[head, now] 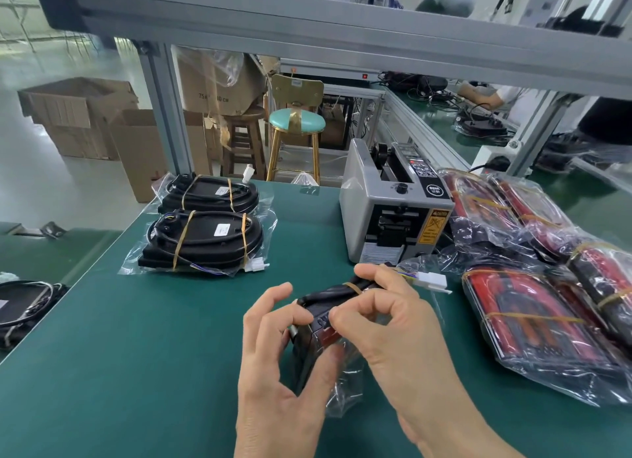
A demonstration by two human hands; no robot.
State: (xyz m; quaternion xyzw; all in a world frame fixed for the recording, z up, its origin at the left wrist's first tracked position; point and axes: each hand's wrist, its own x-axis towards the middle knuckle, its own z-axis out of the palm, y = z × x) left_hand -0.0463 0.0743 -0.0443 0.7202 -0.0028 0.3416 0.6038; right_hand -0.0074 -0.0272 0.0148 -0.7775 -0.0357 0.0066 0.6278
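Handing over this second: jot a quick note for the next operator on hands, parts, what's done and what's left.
Left hand grips the banded part; right hand pinches its top edge. The part is half in its clear bag, over the green table.
Done, probably: two bagged parts lying at left.
Left, probably: the pile of bagged parts at right.

Bare mat (143, 372) left; tape dispenser (393, 215) ahead; bagged lamps (533, 303) right.

Factory packing line: green-matted desk (171, 338) under grey aluminium framing (307, 37), grey automatic tape dispenser (386, 211), bagged rubber-banded black parts (205, 242), brown cardboard cartons (78, 115).
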